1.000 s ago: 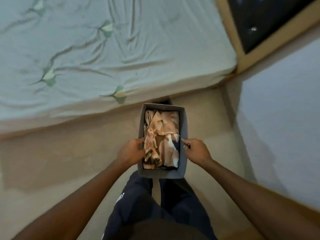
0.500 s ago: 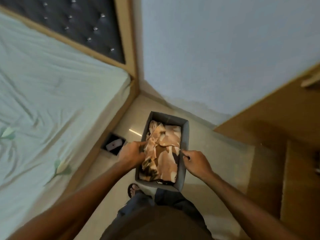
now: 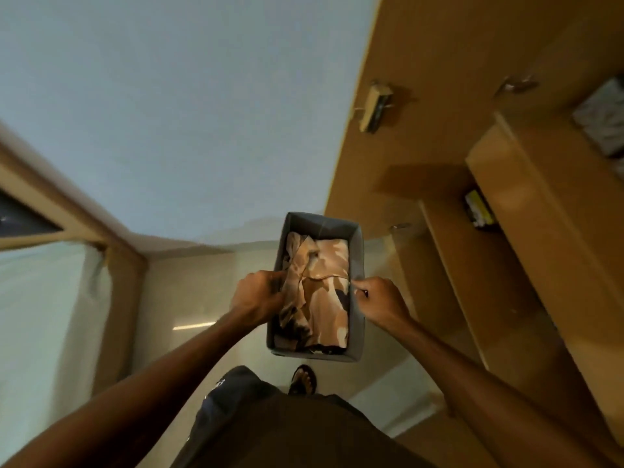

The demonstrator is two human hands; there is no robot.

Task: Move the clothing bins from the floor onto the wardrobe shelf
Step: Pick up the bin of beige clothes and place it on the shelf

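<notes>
Bin: we hold the grey bin [image 3: 357, 327] up off the floor before our waist, with tan patterned clothing [image 3: 329, 298] lying inside.
Grip: our left hand [image 3: 258, 293] curls over the left rim, and our right hand [image 3: 380, 297] pinches the right rim.
Edges: the bin's right wall is near the wardrobe shelf [image 3: 489, 282] but apart from it.
Open room: bare floor [image 3: 202, 292] lies between the bed [image 3: 33, 298] and the wardrobe [image 3: 439, 62].
Surface: the floor is pale and glossy.
Room: a pale wall [image 3: 169, 113] stands ahead, and our sandalled foot [image 3: 304, 378] shows below the bin.
</notes>
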